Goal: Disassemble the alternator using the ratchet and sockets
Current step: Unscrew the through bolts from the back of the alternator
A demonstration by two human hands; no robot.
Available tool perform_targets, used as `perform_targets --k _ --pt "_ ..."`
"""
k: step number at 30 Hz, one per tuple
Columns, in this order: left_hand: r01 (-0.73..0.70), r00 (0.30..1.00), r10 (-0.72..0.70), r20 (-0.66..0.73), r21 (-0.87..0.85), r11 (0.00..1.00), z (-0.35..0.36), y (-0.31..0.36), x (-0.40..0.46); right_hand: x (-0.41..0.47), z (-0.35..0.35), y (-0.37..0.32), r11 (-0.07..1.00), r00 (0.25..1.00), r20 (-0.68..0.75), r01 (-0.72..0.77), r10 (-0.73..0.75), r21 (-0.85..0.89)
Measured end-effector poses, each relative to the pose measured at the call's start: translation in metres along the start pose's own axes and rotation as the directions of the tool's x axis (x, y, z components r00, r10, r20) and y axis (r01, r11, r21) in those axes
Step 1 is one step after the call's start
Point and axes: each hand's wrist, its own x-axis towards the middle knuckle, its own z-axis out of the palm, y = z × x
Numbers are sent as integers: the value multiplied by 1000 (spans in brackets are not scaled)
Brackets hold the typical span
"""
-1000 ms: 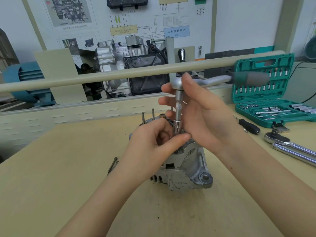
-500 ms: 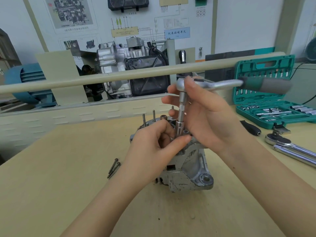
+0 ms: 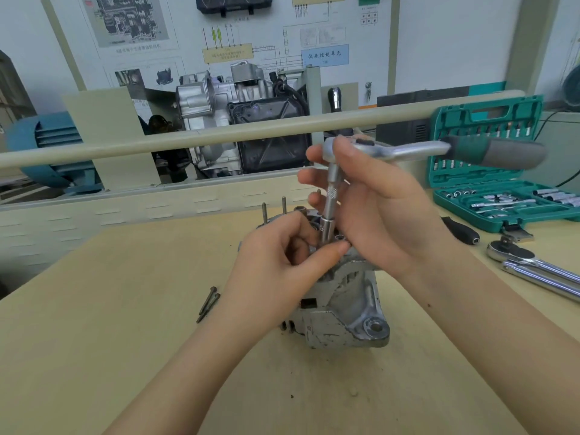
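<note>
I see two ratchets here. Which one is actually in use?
The green-handled ratchet, gripped at its head by the right hand above the alternator. The all-metal ratchet lies untouched on the table.

Alternator [image 3: 342, 312] mid-table [image 3: 94, 356], loose bolts [image 3: 208, 303] left, socket case [image 3: 502, 196] right.

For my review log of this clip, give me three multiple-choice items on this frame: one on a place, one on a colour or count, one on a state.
1. Where do the loose bolts lie?
A. on the table left of the alternator
B. in the socket set case
C. on the alternator

2. What colour is the socket set case?
A. red
B. teal green
C. black

3. What is the left hand doing?
A. lying flat on the table
B. gripping the ratchet handle
C. pinching at the socket end of the extension

Key: 1 A, they lie on bare wood beside the left wrist; 2 B, lid and tray are teal; 3 C, thumb and fingers close at the socket.
</note>
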Motion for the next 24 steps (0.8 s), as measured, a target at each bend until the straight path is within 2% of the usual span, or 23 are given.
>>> perform_targets --k 6,8,13,15,21,24 --pt "25 977 -7 211 -85 996 -8 0 3 0 -2 -1 997 995 74 -66 64 27" --pt "14 981 -1 193 -70 997 -7 -1 3 1 -2 -2 997 996 61 -74 71 34" --pt "-10 999 11 40 -26 1000 -2 -3 2 1 0 1 1000 999 -41 -7 7 -1" --pt "-3 998 5 58 -40 999 -4 -2 3 0 1 1 1000 999 -38 -2 3 2" --pt "50 974 -23 224 -113 992 -12 -3 5 0 4 3 999 997 66 -49 48 9" --pt "38 975 -16 220 -99 994 -13 -2 4 -1 5 3 998 997 56 -58 56 17"
